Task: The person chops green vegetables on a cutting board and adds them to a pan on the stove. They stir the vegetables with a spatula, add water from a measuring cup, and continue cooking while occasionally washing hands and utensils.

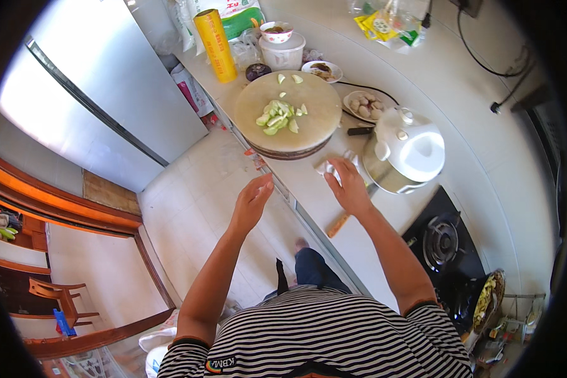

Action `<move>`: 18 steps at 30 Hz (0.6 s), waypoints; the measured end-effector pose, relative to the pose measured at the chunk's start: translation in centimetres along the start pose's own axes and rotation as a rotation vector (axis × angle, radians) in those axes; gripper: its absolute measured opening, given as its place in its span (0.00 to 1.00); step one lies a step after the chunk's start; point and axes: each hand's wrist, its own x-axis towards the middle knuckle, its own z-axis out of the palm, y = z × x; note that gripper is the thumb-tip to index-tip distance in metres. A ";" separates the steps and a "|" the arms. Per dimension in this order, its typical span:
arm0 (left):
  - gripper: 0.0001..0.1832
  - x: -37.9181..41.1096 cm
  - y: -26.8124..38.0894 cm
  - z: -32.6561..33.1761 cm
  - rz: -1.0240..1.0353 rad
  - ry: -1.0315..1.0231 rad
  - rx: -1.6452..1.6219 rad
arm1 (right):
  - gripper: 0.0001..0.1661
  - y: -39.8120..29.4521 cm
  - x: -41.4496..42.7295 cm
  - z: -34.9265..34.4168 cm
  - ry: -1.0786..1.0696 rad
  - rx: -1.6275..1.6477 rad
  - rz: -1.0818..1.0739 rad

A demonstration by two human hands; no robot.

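Note:
My left hand (254, 201) hovers over the floor just off the counter's front edge, its fingers slightly curled and nothing in it. My right hand (350, 190) is over the counter (307, 189) at a crumpled white cloth or tissue (322, 167). Whether the fingers grip it is hidden. Below that hand lies a tool's wooden handle (338, 226), the rest of it partly covered by my hand and wrist. Beyond both hands stands a thick round chopping board (321, 106). It bears a heap of cut pale-green vegetable pieces (276, 115) and several stray pieces.
To the right are a lidded pot (404, 151), a black handle (360, 131), a plate of whitish round pieces (368, 105) and a gas hob (442, 243). Behind the board stand a yellow film roll (216, 47), an eggplant (258, 72), a plastic tub (283, 53) and a bowl (276, 34).

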 end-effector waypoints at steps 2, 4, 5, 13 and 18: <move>0.26 4.8 -0.8 -1.7 -0.005 -0.012 -0.028 | 0.19 1.8 5.0 2.8 -0.025 -0.011 0.012; 0.27 11.0 -1.9 -3.2 0.032 -0.014 -0.043 | 0.20 4.9 10.2 5.4 0.012 -0.022 -0.017; 0.28 13.9 -2.6 -4.1 0.032 -0.017 -0.030 | 0.20 6.6 12.4 7.0 0.033 -0.011 0.003; 0.29 36.8 -8.7 -7.7 -0.110 -0.088 -0.011 | 0.22 20.9 29.1 18.3 0.109 -0.066 0.138; 0.27 48.6 -13.0 -6.1 0.127 -0.137 0.149 | 0.26 27.1 33.9 21.8 0.031 -0.204 0.163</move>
